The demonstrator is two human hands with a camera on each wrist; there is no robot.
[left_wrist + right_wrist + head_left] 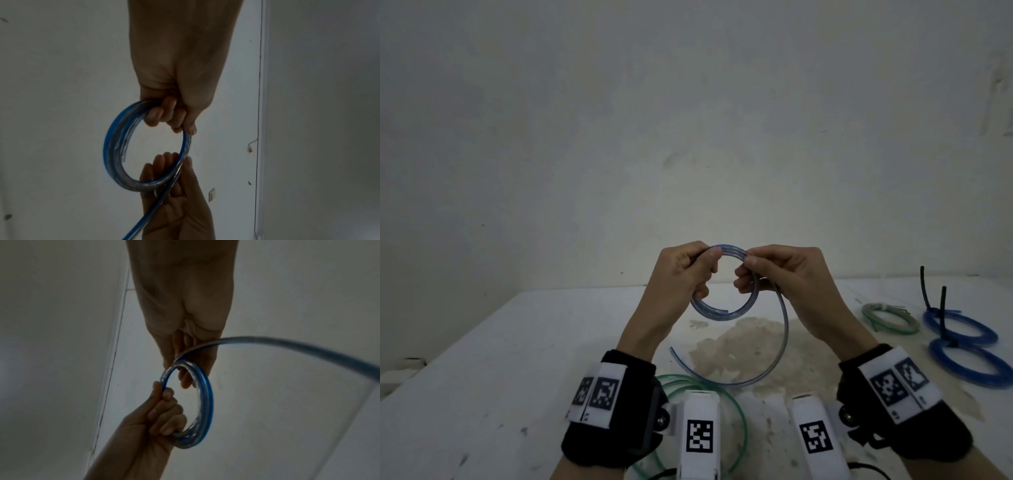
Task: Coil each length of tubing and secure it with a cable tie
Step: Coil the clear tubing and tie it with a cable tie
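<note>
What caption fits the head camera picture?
Both hands, left hand and right hand, coil clear blue-striped tubing above a white table.

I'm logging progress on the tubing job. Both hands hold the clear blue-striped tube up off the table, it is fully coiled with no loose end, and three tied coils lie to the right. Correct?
Not quite: the clear blue-striped tube is only partly coiled. The head view shows a loose tail curving down from the right hand toward the table. The left hand does grip the loops, and three tied coils do lie to the right.

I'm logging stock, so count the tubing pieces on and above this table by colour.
Clear blue-striped plastic tubing, held in both hands: 1
Solid blue tied coils: 2
Pale green tied coil: 1
Loose green tubing: 1
Total: 5
</note>
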